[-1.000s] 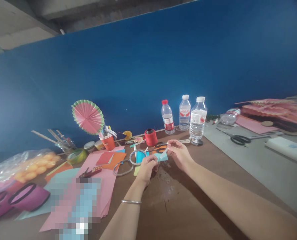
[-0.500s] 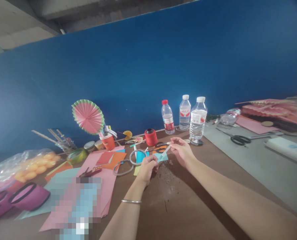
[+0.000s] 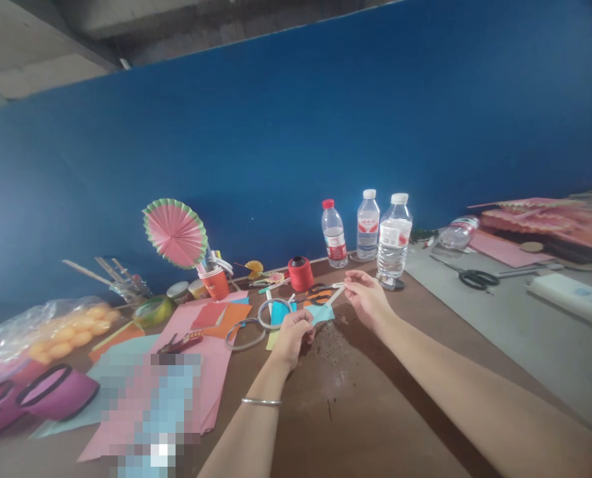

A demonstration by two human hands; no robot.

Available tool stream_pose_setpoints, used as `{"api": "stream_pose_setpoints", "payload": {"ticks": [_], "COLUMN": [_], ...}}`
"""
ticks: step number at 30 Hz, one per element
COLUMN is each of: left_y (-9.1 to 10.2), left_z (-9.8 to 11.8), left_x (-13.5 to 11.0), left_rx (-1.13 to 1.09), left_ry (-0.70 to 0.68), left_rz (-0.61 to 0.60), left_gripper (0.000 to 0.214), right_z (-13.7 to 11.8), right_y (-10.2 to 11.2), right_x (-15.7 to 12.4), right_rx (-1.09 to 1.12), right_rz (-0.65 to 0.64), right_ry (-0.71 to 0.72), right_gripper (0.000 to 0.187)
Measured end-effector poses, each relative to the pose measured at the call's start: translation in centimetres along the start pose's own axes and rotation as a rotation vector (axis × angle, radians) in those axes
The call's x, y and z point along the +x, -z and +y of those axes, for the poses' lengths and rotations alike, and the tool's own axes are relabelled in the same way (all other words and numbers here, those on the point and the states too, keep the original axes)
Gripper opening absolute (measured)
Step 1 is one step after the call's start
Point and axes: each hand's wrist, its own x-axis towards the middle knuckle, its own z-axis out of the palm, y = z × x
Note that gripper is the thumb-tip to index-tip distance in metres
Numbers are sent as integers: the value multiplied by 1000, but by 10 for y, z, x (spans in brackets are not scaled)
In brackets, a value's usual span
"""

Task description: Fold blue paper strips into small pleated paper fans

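A small light blue sheet of paper [image 3: 321, 314] is pinched between the thumb and fingers of my left hand [image 3: 296, 335], which wears a silver bangle at the wrist. My right hand [image 3: 368, 299], fingertips together, grips the upper end of a narrow white strip [image 3: 335, 296]. The strip slants down to the blue paper, and I cannot tell whether it is stuck to it. Just left of my left hand lie a roll of tape [image 3: 260, 313] and a second ring-shaped roll [image 3: 227, 336]. Scissors with black handles [image 3: 318, 296] lie behind the paper, partly hidden.
A red thread spool [image 3: 301, 275] and three upright bottles [image 3: 394, 242] stand along the blue wall. Coloured paper sheets [image 3: 216, 372], pliers [image 3: 181, 343] and a cup with a paper fan [image 3: 216, 284] are on the left. Black scissors [image 3: 478, 279] lie on the grey surface at right.
My right hand has shifted slightly to the right and up with the white strip. The left hand and the blue paper have hardly moved.
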Motion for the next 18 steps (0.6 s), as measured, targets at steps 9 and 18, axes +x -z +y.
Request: {"api": "stream_pose_setpoints", "payload": {"ticks": [9, 18], "left_y": [-4, -5], "left_z": [11, 17], "left_x": [-6, -8], "left_rx": [-121, -113], "left_ry": [-57, -108], "left_rz": [-35, 39], "left_gripper": [9, 14], "right_z": [-3, -6], "right_y": [-4, -12], "right_x": [-9, -19], "right_rx": [-357, -886], "right_rz": [-243, -590], "right_ry": [-16, 159], "right_gripper": [20, 11]}}
